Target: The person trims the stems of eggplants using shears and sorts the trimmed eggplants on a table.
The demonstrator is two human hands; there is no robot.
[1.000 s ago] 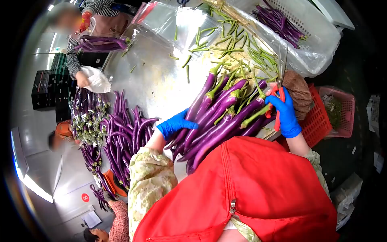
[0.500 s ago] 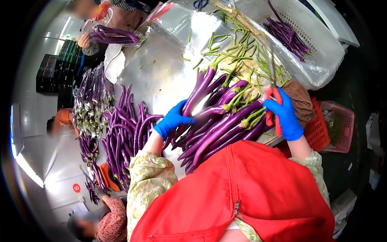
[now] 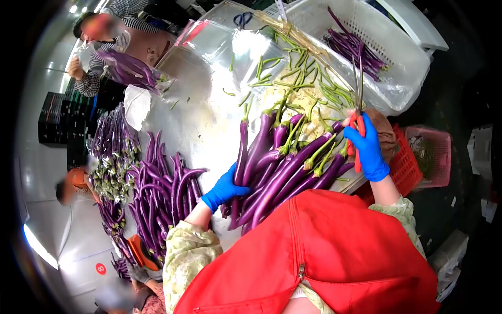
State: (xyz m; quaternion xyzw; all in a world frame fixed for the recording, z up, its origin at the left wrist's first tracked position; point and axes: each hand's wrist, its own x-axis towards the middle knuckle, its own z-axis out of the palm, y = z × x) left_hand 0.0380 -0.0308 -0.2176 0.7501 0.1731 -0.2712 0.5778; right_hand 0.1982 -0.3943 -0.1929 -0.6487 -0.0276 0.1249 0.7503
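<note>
My left hand (image 3: pixel 226 188), in a blue glove, is closed on a long purple eggplant (image 3: pixel 241 152) at the left side of a pile. Its green stem points away from me. Red-handled scissors (image 3: pixel 359 86) are in my gloved right hand (image 3: pixel 370 149), blades pointing up and slightly parted. More eggplants (image 3: pixel 293 170) lie between my hands, stems toward the far side, their lower ends partly hidden by my red apron (image 3: pixel 334 251). Cut green stems (image 3: pixel 300 73) are scattered on the metal table (image 3: pixel 196 112) beyond the pile.
Another eggplant heap (image 3: pixel 162 188) and bagged eggplants (image 3: pixel 112 162) lie left. A white crate (image 3: pixel 402 78) holds thin eggplants at the far right; red (image 3: pixel 405 170) and pink (image 3: pixel 442 157) baskets sit below. Blue-handled scissors (image 3: pixel 242 20) lie at the back. Other people work along the left.
The eggplant under my left hand now stands apart at the pile's left, stem upward. The scissors' blades show more parted. A person at the upper left has shifted a bag of eggplants.
</note>
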